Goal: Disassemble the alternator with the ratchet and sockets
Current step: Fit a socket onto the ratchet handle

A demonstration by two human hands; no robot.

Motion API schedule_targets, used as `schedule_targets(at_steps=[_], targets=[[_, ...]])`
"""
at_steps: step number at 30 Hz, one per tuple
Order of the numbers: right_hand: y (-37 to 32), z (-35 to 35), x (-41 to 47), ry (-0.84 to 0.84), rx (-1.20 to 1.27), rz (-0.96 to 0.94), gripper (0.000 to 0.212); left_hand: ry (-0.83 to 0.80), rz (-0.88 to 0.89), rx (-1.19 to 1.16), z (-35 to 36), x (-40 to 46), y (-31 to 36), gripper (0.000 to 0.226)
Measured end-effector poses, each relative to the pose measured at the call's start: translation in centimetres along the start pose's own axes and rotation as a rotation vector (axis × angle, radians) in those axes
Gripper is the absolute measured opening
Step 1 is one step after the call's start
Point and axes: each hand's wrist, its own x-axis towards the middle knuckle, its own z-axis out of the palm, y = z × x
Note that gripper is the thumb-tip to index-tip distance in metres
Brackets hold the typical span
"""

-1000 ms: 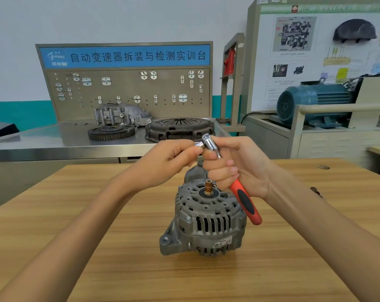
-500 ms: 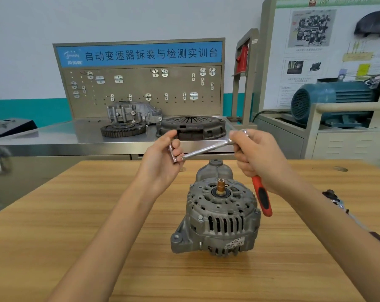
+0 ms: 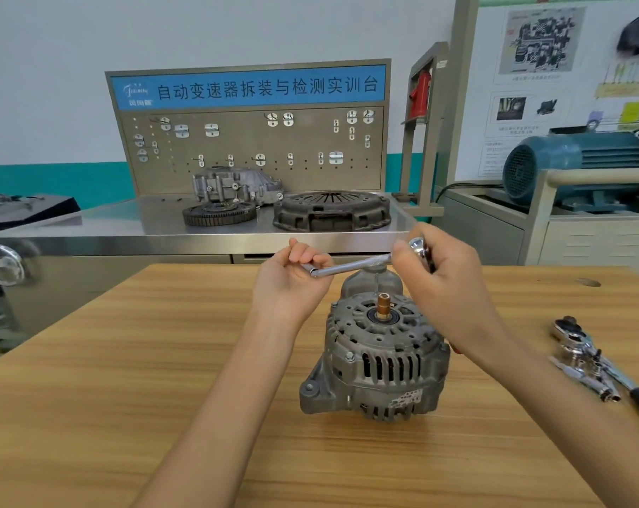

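Note:
A grey alternator stands on the wooden table with its brass shaft end pointing up. Above it, my right hand grips the ratchet, whose chrome head shows by my thumb; most of its handle is hidden behind my hand. A chrome extension bar runs left from the ratchet head. My left hand pinches the bar's free end, palm up. Both hands hover just behind the alternator, clear of it.
Several chrome sockets and a second ratchet lie on the table at the right. Behind the table stands a steel bench with a clutch cover, a gear ring and a pegboard. A blue motor sits far right.
The extension bar now sits straight out of the ratchet head, and my left hand has shifted to pinch its free end. My head has moved closer and right, bringing the loose sockets into view.

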Motion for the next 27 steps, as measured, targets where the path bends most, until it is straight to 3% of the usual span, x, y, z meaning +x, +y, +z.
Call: schedule_targets(at_steps=[7,18,27], targets=[[0.0,0.4,-0.6,0.027,-0.026,-0.098,0.034,-0.010,0.012,-0.062,0.1,-0.1,-0.2,0.026],[0.1,0.0,0.1,0.127,0.039,-0.076,0.035,-0.251,0.352,0.896,-1.7,0.1,0.5,0.046],[0.2,0.2,0.8,0.093,-0.005,-0.057,0.033,-0.339,0.463,1.267,-1.1,0.1,0.7,0.051]])
